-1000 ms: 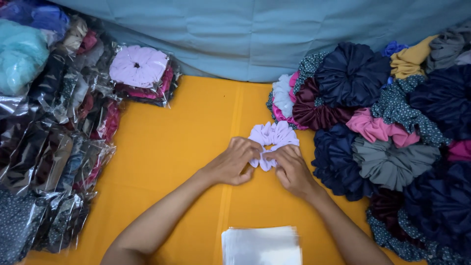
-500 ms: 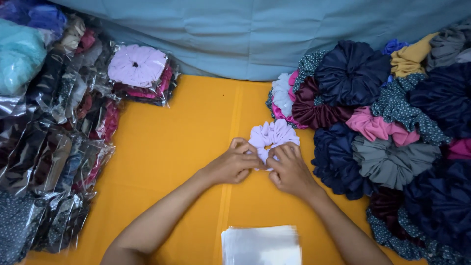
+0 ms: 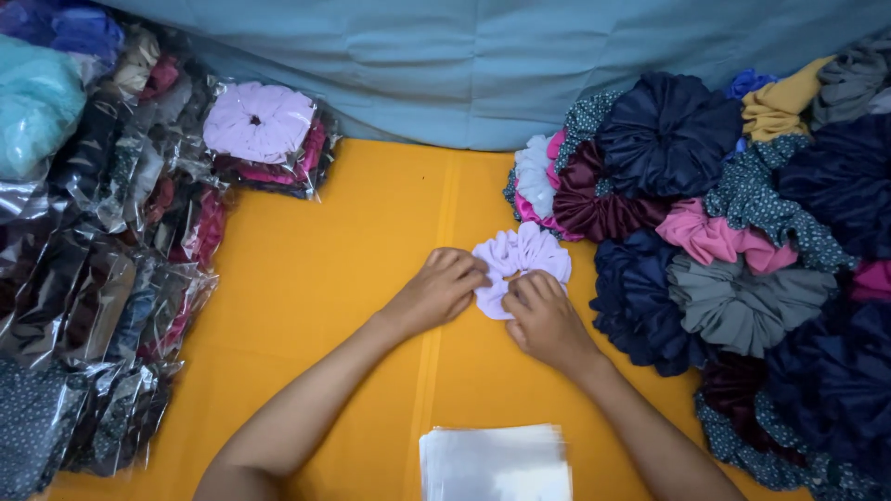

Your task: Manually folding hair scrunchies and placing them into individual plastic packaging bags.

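Observation:
A pale lilac scrunchie (image 3: pixel 529 257) lies on the orange cloth (image 3: pixel 334 297) near the middle. My left hand (image 3: pixel 434 292) presses its left edge with curled fingers. My right hand (image 3: pixel 546 317) grips its lower right edge. Both hands cover the near part of the scrunchie, so only its far ruffles show.
A big heap of loose scrunchies (image 3: pixel 733 241) in navy, maroon, pink, grey and mustard fills the right side. Bagged scrunchies in clear plastic (image 3: pixel 121 250) pile up along the left. A stack of clear flat bags (image 3: pixel 495 462) lies at the near edge. Blue fabric (image 3: pixel 445 65) hangs behind.
The lilac scrunchie has been flattened and drawn slightly nearer between my hands. Both hands closed in on it; its ruffles spread wider.

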